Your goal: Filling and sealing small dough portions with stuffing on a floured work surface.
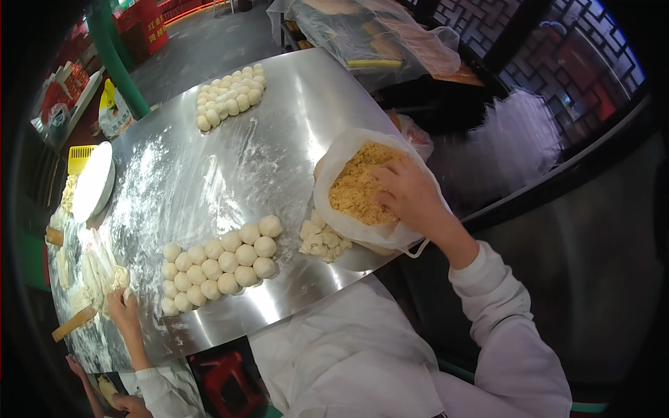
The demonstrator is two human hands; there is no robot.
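My right hand (405,194) reaches into a white bag (333,164) of crumbly golden-yellow filling (364,182). Its fingers are spread, with the tips on the crumbs at the right side; I see nothing held in them. Beside the bag, on the steel table's near edge, lies a small heap of pale dough pieces (323,241). To its left, round white dough balls (221,263) are packed in several rows. My left hand is out of view.
A co-worker's hand (122,306) touches dough at the floured left end, near a wooden rolling pin (74,324). More dough balls (230,96) sit at the far end. A white basin (94,182) stands at the left edge. A red stool (226,380) is below.
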